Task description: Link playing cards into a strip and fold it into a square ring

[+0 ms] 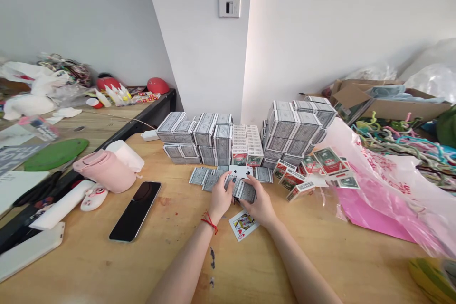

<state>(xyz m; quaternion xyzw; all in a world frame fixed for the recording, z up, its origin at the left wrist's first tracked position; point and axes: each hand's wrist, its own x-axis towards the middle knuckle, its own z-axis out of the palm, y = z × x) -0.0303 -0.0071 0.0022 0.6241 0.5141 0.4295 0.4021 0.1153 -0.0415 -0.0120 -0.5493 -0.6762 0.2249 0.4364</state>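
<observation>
**Loose playing cards (197, 175) at a part-way stage**

Left: a pink cup (105, 171) and a dark-screened phone (135, 211) lie apart from the cards. Left of centre, at the far side of the table (160, 270), gray-patterned packs (178, 126) stand piled in blocks, seemingly a settled portion. In front of them, the loose playing cards lie face down in an overlapping spread running rightward behind the hands; this portion appears unfinished.

Centre: the left hand (221, 199) has its fingers bent inward over the left end of a small packet of cards (246, 193), gripping it just in front of the spread. Behind the packet lies a face-up black-suited card (244, 170); nearer lies a face-up queen (244, 224), both outside the packet. Farther back stand two columns of card boxes (247, 145). The right hand (261, 202) curves around the packet's right end, thumb and fingers closed in on it. Gathering thus seems under way but incomplete; how many cards are held cannot be told.

Right: a taller pile of gray packs (295, 126) stands far back, with scattered red and green boxes (327, 160) in front; whether these are full cannot be told. Beyond them, farther right, lies pink-printed plastic (388, 190).
</observation>
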